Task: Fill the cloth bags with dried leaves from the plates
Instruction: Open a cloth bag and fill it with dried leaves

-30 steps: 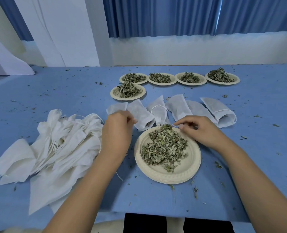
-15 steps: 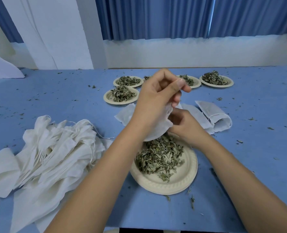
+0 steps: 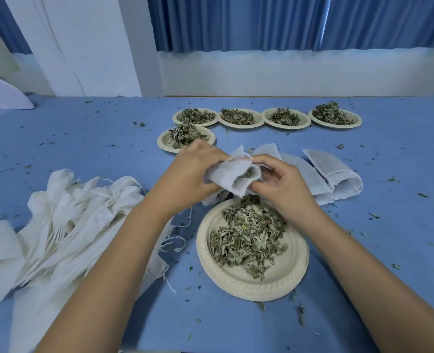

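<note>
My left hand (image 3: 190,171) grips a small white cloth bag (image 3: 232,175) just above the far rim of the near paper plate (image 3: 287,273). The bag's mouth faces right, and dried leaves show inside it. My right hand (image 3: 278,183) has its curled fingers at that mouth, pinching the bag's edge. A heap of dried green leaves (image 3: 249,238) lies on the near plate. More small bags (image 3: 330,171) lie flat on the blue cloth behind my hands.
Five more plates of dried leaves (image 3: 239,118) stand in the back middle of the table. A large pile of empty white cloth bags (image 3: 65,225) with loose strings lies at the left. Leaf crumbs are scattered over the blue tablecloth (image 3: 401,225).
My left hand picked a bag up from the row and lifted it, then lowered it over the near plate. My right hand left the plate's rim and came to the bag's mouth.
</note>
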### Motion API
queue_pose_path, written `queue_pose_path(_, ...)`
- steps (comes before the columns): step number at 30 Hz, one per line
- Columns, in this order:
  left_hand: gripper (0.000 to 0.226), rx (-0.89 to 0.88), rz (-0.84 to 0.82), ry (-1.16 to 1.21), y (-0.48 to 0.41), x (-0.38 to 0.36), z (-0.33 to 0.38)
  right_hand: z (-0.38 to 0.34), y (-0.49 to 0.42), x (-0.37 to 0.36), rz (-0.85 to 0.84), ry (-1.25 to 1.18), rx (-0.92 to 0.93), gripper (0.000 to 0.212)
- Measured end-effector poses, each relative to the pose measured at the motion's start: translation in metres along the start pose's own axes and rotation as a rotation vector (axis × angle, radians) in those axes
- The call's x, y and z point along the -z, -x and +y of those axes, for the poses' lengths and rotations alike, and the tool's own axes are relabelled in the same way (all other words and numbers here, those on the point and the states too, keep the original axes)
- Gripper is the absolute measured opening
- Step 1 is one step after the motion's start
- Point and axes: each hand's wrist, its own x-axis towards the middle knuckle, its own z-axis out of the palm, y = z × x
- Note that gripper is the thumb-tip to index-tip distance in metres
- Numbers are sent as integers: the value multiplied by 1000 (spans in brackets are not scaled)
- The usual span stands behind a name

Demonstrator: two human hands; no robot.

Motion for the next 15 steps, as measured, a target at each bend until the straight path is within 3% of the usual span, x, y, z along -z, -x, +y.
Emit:
queue_pose_path(2,39,39,105,-142,-2,5,-13,2,2,-1,-21,49,-16,33)
queue_pose_path(4,48,119,101,-271,-3,13,-26,1,4,2,27,68,-29,25)
queue_pose_path(8,46,336,-283,-323,-5,13,-25,3,6,9,120,120,-28,18)
queue_pose_path(9,50,412,-302,-306,-5,14,-23,4,7,10,127,127,-27,20)
queue_pose_path(11,54,490,-116,-365,3,20,-21,5,8,11,133,133,-26,23)
queue_pose_path(13,32,542,16,-563,13,27,-18,6,8,11,134,135,-28,24)
queue_pose_path(14,14,616,-53,-632,17,30,-13,7,8,10,134,139,-28,24)
queue_pose_path(15,19,709,-194,-669,20,27,-9,7,7,9,133,146,-29,24)
